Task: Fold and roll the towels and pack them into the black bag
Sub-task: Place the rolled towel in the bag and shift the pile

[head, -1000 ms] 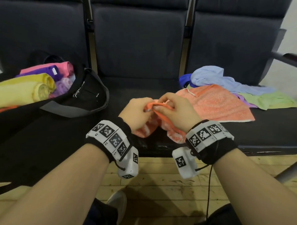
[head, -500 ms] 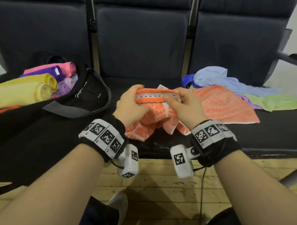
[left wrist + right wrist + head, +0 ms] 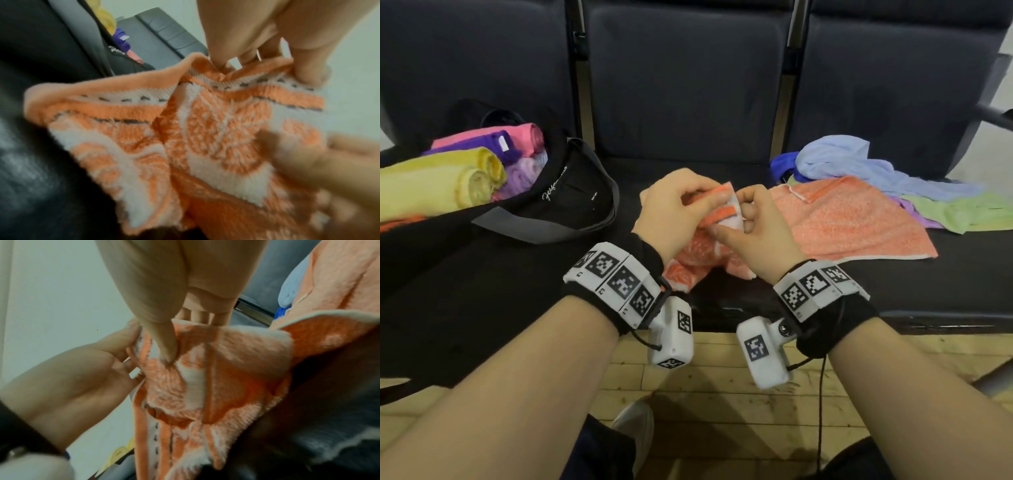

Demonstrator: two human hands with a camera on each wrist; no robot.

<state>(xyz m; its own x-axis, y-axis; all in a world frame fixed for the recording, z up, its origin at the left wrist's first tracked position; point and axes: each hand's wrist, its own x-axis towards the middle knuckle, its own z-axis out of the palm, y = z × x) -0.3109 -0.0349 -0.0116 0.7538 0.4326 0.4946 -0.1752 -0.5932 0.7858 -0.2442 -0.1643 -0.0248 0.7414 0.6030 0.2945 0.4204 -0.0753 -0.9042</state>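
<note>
I have both hands on a small orange-and-white towel, held up just above the front edge of the dark seat in the middle of the row. My left hand pinches its top hem, thumb on the near face and fingers curled behind, so that grip is closed on the cloth. My right hand meets it right beside, thumb and forefinger nipped on the same hem, the other fingers curled in; that grip is also closed on the towel. The two hands are nearly touching.

The towel is terry with a looped pile, orange with white shapes that look like citrus slices. In the left wrist view a plain orange band runs along the hem, then a white band with small dark dashes, then another orange stripe. It is bunched and creased, not flat; its lower part hangs crumpled down to the seat. In the right wrist view one corner flaps out to the side, showing a pale edge.

To my left the black bag lies open on the seat with rolled towels inside: yellow, purple, pink and lilac. To my right a larger orange towel lies spread on the seat, with light blue, dark blue, green and lilac cloths heaped behind it.
</note>
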